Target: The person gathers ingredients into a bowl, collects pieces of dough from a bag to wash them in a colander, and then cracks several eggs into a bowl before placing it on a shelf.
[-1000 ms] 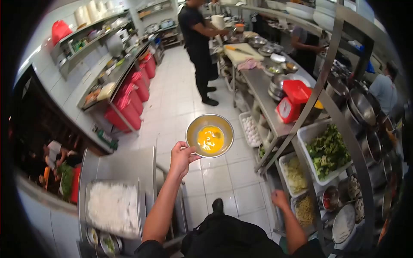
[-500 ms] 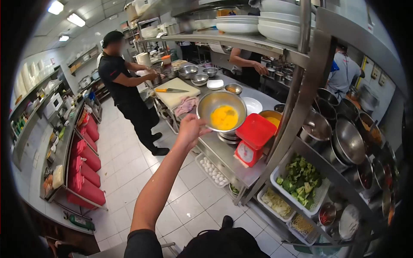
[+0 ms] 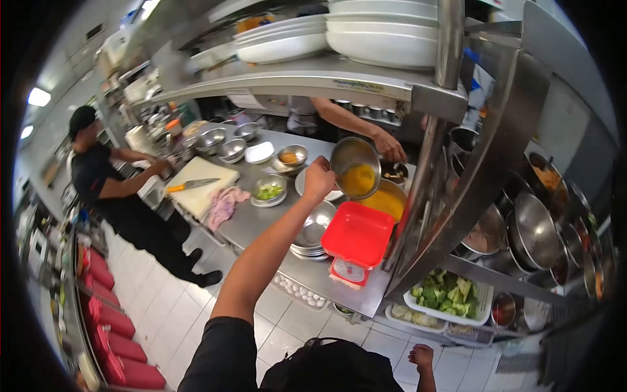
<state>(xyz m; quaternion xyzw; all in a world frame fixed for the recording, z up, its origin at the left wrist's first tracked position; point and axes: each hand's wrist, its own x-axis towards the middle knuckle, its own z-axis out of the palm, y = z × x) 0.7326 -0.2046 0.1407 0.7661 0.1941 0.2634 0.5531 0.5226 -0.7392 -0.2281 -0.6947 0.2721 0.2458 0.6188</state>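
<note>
My left hand [image 3: 320,179] grips the rim of a steel mixing bowl [image 3: 345,151] holding yellow egg mixture [image 3: 358,178]. The bowl is tilted, held above the counter beside a larger container of yellow liquid [image 3: 385,201]. In front of that container stands a kitchen scale with a red tray [image 3: 359,234], its dial [image 3: 348,269] facing me. Stacked steel bowls [image 3: 314,228] sit just below my left forearm. Down at my right side, away from the counter, my right hand [image 3: 421,356] has its fingers curled in, with nothing seen in it.
A cutting board [image 3: 208,196] with a knife [image 3: 192,185], a pink cloth [image 3: 227,204] and a bowl of green pieces [image 3: 268,191] lie leftward. A co-worker [image 3: 124,189] stands left; another person's hand [image 3: 390,145] reaches in across the counter. A metal post [image 3: 418,196] and plate shelf [image 3: 294,75] are close.
My left hand has carried the bowl right and farther over the counter, tilting it. Stacked bowls and a bowl of green pieces now show. My right hand has come into view.
</note>
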